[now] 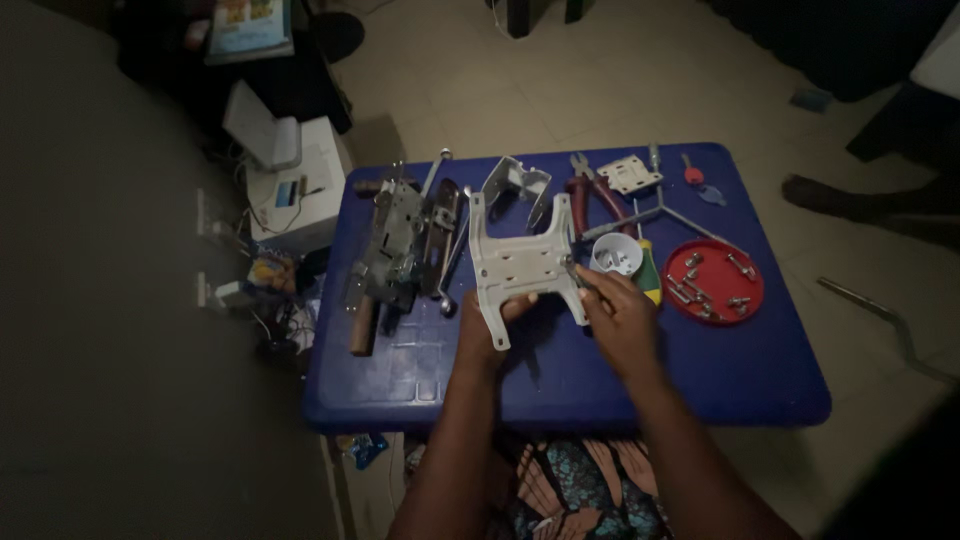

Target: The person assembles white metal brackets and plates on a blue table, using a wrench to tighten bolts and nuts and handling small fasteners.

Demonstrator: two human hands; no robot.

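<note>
A grey metal bracket plate [520, 262] with four splayed arms is tilted up over the blue plastic table [720, 370]. My left hand [487, 325] grips its lower edge from below. At the plate's right edge, my right hand [618, 315] pinches a small screw or bolt [572, 268]. Just beyond my right hand sit a small white cup [615, 253] and a screwdriver with a yellow and green handle [649, 272].
A red round lid [714, 281] holds several bolts at right. Pliers [588, 190], a second grey bracket [517, 182], a square plate [629, 174], a lock body with a handle [398, 248] and a wrench [437, 170] lie on the table. A white printer [297, 185] stands on the floor at left.
</note>
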